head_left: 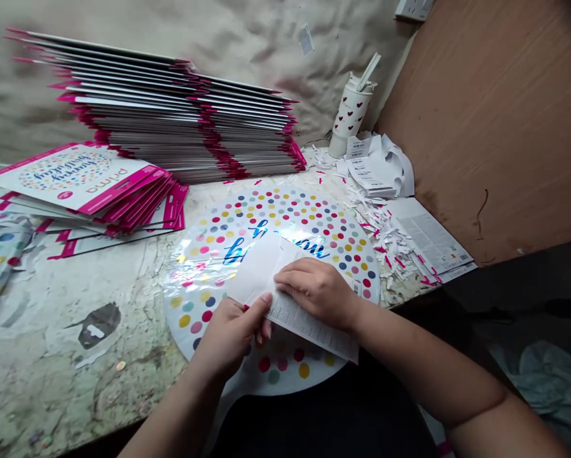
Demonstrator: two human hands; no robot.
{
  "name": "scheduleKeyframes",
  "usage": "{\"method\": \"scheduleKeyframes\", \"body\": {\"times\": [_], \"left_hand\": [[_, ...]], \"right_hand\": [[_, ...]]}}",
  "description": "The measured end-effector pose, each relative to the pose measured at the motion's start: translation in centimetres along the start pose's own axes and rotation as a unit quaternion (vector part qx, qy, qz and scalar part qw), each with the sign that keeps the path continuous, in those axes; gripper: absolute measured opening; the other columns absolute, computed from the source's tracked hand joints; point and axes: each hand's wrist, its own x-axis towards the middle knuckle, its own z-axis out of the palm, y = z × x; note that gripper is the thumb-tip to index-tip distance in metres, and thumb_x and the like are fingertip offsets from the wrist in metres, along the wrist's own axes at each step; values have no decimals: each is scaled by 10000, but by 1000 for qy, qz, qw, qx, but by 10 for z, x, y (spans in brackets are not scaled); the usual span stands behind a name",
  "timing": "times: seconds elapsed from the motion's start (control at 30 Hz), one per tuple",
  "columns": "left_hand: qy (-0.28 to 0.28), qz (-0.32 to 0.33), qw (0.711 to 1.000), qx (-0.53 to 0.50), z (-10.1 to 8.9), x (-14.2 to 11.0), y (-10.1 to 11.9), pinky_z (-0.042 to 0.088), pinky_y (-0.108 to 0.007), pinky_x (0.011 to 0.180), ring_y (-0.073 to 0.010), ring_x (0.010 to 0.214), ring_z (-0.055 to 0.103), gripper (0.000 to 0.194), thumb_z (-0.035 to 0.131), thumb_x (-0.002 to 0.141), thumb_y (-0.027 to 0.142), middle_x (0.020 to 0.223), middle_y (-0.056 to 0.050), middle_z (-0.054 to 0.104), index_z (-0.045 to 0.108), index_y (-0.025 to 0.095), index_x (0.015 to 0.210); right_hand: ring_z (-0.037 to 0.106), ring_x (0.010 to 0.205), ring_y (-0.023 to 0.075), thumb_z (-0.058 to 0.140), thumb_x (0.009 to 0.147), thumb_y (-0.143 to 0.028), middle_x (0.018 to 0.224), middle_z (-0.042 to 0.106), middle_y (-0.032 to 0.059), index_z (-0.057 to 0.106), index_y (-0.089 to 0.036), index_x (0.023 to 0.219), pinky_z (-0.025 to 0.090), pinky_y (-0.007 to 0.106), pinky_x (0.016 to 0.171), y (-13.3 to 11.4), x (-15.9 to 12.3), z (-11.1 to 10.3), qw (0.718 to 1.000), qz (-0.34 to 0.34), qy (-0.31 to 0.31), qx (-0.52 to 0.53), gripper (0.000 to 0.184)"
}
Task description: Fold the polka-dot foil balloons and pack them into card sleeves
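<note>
Card (309, 324), its fold seemingly unfinished, is pinched by the left hand (235, 327) above a balloon (209, 267), the right hand (321, 289) curling fingers (292, 278) over the card, grip hidden.

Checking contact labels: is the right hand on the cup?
No, the right hand is on the card; the cup stands farther back.

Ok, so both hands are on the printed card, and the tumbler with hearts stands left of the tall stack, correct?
Not quite: the head view shows the tumbler right of the tall stack. The left hand and right hand are indeed on the printed card.
</note>
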Motion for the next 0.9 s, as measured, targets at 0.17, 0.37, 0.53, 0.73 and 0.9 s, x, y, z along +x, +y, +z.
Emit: {"method": "scheduleKeyframes", "body": {"times": [0.17,0.37,0.53,0.73,0.9], "left_hand": [[15,22,999,18,2,-3,0,323,-215,466,-97,407,433,523,512,779,514,383,-21,515,569,146,411],[20,5,999,31,1,-4,1,307,-213,447,-89,383,413,546,488,785,522,358,-18,494,583,145,402],[10,3,999,49,-1,-2,0,357,-221,486,-111,417,480,553,476,787,546,398,-39,547,613,140,437],[14,-2,999,49,-3,-2,-4,387,-236,500,-136,450,521,531,504,773,555,453,-66,601,660,126,501],[17,7,1000,-20,-5,-1,-5,414,-236,499,-142,463,542,478,536,771,504,480,-68,620,645,133,490]], "right_hand": [[565,833,187,427,891,-191,840,645,89,626,-146,836,446,302,748,-4,6,4,998,-13,-28,-47,211],[565,796,172,406,872,-136,840,640,82,588,-138,862,442,281,736,-1,6,5,999,-3,-27,-45,182],[540,711,168,375,882,-140,769,614,71,574,-146,799,426,274,642,-12,6,4,988,-47,-69,-128,216],[500,704,207,350,826,-90,747,572,109,556,-116,781,429,315,604,-5,8,-6,983,-32,3,-179,212],[552,742,161,443,859,-127,792,614,55,572,-153,834,460,288,686,7,-4,-55,994,99,-11,-40,134]]}}
